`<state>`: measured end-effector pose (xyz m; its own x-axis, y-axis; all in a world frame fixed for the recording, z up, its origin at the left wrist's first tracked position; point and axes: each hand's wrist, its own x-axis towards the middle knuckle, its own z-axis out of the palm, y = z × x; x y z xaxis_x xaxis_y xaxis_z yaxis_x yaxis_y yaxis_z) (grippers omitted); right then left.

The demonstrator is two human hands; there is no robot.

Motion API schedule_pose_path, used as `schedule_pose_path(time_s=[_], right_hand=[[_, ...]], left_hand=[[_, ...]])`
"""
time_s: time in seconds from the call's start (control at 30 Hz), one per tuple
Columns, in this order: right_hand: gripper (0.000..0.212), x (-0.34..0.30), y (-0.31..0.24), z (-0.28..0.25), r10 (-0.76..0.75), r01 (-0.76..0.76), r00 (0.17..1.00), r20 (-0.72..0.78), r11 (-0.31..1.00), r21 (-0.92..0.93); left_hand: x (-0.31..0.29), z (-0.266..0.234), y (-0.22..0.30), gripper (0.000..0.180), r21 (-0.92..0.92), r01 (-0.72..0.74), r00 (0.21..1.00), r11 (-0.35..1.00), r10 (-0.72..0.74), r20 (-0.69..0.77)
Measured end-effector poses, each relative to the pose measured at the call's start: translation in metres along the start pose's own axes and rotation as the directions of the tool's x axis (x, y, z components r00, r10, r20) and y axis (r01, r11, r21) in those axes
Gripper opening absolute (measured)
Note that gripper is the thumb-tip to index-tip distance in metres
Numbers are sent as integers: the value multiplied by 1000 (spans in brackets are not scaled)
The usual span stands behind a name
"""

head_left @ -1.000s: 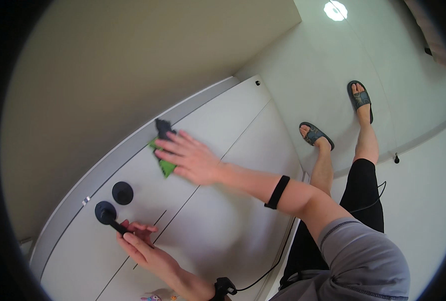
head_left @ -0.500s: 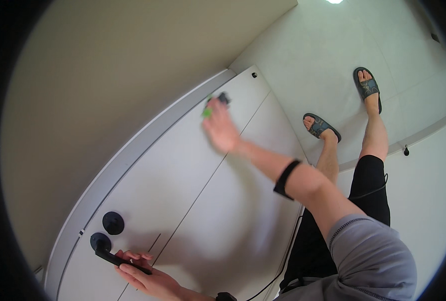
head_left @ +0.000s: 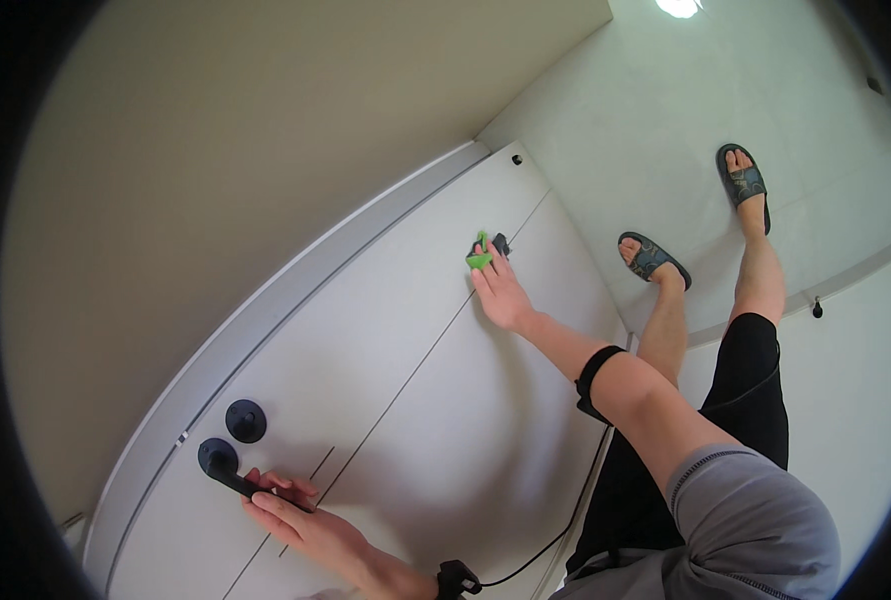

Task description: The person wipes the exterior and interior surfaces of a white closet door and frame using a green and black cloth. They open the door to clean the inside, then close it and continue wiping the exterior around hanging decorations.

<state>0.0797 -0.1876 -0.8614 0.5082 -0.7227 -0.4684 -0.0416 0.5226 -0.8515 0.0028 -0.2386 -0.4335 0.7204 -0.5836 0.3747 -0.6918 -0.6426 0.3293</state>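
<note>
My left hand (head_left: 300,518) is closed round a black lever door handle (head_left: 233,480), with the fingers on its far side and the thumb across the near side. The handle is fixed to a white door (head_left: 365,370), beside a round black plate (head_left: 246,421). Farther along the door, my right hand (head_left: 503,292) presses a small crumpled green and dark cloth (head_left: 479,260) against the surface, over a thin dark groove. Its fingers lie on the cloth and partly cover it, so its exact kind is hard to make out.
A beige wall (head_left: 265,130) and a grey door frame (head_left: 295,265) run along the left. My feet in dark slides (head_left: 655,260) stand on the pale floor (head_left: 585,130). A black cable (head_left: 565,525) runs from a dark wrist device (head_left: 455,578). A small black fitting (head_left: 816,307) is at the right.
My right hand has slid the cloth along the door, rightward and nearer, away from the frame edge. My left hand stays on the handle; the whole view has shifted slightly.
</note>
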Motion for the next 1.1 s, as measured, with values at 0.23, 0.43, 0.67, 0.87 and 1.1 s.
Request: schedule_pose_path(time_s=[0.23,0.43,0.67,0.87,1.1], right_hand=[[84,-110,-168,28,-611,611,791,12,791,-15],[69,-138,-137,17,-866,857,454,210,489,162],[70,-28,23,9,23,-5,991,135,991,-130],[73,-2,-58,28,-97,104,994,-58,985,140],[72,43,-87,5,-672,670,740,14,736,-101]], left_hand=[[2,2,2,46,-16,50,999,999,-50,-4],[6,1,2,45,-24,29,999,999,-28,34],[6,6,-2,44,20,-2,1000,1000,2,-7],[7,6,-5,45,-2,-6,1000,1000,6,-11],[9,5,-13,39,-36,-51,997,998,50,-54]])
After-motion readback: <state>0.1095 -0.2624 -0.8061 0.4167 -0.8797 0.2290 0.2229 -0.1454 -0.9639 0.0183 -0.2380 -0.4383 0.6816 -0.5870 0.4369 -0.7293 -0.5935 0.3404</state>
